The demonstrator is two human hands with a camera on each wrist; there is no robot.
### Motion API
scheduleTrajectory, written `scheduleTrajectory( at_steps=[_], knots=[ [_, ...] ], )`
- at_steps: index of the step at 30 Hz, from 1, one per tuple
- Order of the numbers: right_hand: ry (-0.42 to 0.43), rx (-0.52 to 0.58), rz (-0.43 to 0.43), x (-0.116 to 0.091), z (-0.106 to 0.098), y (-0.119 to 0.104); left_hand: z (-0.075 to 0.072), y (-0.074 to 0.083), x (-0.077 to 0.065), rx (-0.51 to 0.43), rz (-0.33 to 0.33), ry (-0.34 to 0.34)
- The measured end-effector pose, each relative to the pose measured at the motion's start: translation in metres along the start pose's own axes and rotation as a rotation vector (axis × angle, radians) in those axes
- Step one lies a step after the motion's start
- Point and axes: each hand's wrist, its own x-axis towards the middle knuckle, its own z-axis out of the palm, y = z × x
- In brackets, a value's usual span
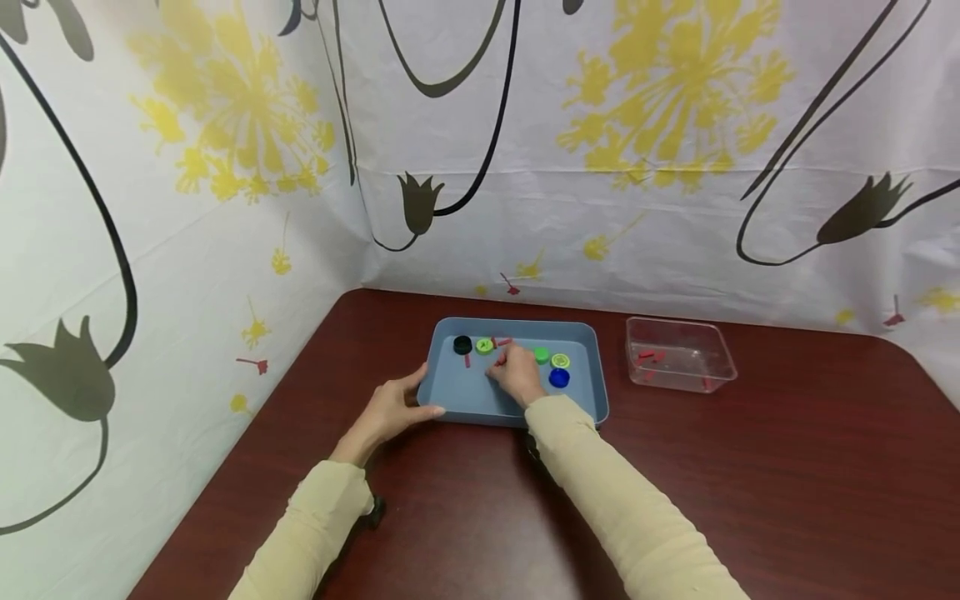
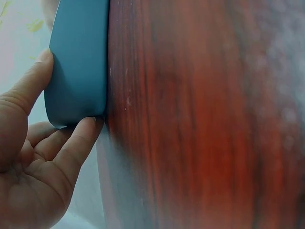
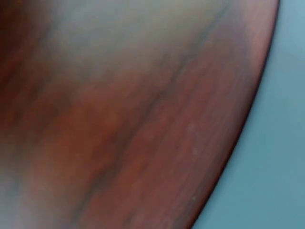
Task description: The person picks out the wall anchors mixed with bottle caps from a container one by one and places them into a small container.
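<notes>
At the near left corner of a blue-grey tray (image 1: 480,410), my left hand (image 1: 390,410) holds the wall, its thumb and fingers spread around the corner. The left wrist view shows the thumb by the rim and fingertips low on the tray wall (image 2: 78,71). My right hand (image 1: 517,377) reaches into the tray with its fingertips bent down close to the floor; I cannot tell whether they pinch anything. Near it lie small red sticks (image 1: 467,361), a black cap (image 1: 462,344), a lime-green cap (image 1: 484,346), a green cap (image 1: 541,355), a yellow cap (image 1: 560,361) and a blue cap (image 1: 559,377).
Right of the tray stands a clear plastic box (image 1: 682,382) with several small red pieces (image 1: 647,355) in it. Both containers rest on a dark red-brown wooden table (image 1: 787,467). Patterned white cloth (image 1: 487,250) hangs behind and at the left.
</notes>
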Motion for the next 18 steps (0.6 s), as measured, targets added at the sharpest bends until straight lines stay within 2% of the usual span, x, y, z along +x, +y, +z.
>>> scheduleTrajectory(
  at_steps=[7, 14, 18],
  knots=[
    [-0.042, 0.192, 0.049, -0.007, -0.009, 0.008, 0.000, -0.001, -0.001, 0.015, 0.003, -0.001],
    [0.012, 0.336, 0.031, -0.010, -0.023, 0.006, 0.000, 0.001, -0.001, 0.015, 0.010, -0.005],
    [0.044, 0.367, 0.006, -0.010, -0.035, 0.003, 0.000, 0.001, -0.001, 0.022, 0.009, -0.001]
  ],
)
